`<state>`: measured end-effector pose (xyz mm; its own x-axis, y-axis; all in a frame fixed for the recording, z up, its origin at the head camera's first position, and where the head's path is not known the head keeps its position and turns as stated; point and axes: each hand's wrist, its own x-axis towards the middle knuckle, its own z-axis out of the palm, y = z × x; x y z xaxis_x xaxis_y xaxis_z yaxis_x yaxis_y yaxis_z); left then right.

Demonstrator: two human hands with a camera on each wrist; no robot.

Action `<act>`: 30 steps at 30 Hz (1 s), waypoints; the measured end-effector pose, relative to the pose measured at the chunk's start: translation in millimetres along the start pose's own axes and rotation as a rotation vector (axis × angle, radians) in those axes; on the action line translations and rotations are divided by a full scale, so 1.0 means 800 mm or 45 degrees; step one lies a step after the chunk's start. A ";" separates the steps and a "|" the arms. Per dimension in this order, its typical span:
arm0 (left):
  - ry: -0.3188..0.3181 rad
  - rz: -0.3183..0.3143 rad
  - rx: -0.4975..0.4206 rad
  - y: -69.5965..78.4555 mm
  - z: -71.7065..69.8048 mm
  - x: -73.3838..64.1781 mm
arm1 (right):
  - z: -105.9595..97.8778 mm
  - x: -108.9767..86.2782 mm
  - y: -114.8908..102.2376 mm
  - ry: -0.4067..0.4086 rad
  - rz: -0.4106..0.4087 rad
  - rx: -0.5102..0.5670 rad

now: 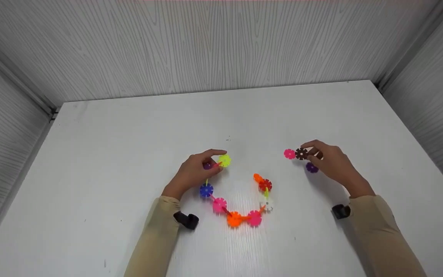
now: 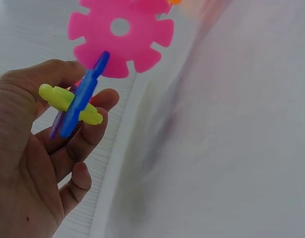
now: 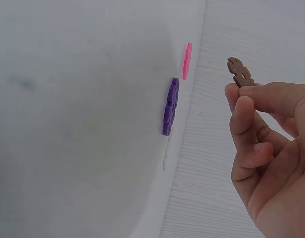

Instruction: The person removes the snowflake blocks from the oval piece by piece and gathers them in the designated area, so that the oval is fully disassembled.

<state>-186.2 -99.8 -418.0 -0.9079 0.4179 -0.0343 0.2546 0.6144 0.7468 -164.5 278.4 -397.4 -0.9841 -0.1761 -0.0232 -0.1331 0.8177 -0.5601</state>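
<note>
A curved chain of notched plastic discs, slotted together in several colours, spreads before me from the orange disc [image 1: 234, 219]. My left hand [image 1: 194, 169] pinches the chain's left end near a yellow disc [image 1: 224, 160]. In the left wrist view, a blue disc [image 2: 80, 106] and a pink disc [image 2: 93, 29] of the chain show by the fingers. To the right, my right hand [image 1: 333, 161] pinches a brown disc [image 3: 240, 72] between thumb and fingers, above the table. A loose pink disc [image 1: 289, 154] and a purple disc [image 1: 312, 167] lie near that hand.
Everything is over a white table [image 1: 129, 130]. Pale wood-grain panels [image 1: 206, 46] stand behind it and at both sides. A red disc [image 1: 265, 185] and a small orange piece [image 1: 258, 178] form the chain's other end.
</note>
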 end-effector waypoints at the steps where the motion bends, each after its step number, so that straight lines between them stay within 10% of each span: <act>1: -0.001 0.003 0.004 0.000 0.000 0.000 | 0.001 0.000 0.000 -0.011 0.008 -0.001; 30: -0.004 -0.096 -0.085 0.004 0.007 0.002 | 0.010 0.007 -0.017 -0.178 -0.003 -0.061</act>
<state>-185.0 -93.5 -419.8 -0.9227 0.3738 -0.0942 0.1624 0.5986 0.7844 -167.1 262.1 -396.3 -0.9582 -0.2500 -0.1391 -0.1440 0.8417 -0.5205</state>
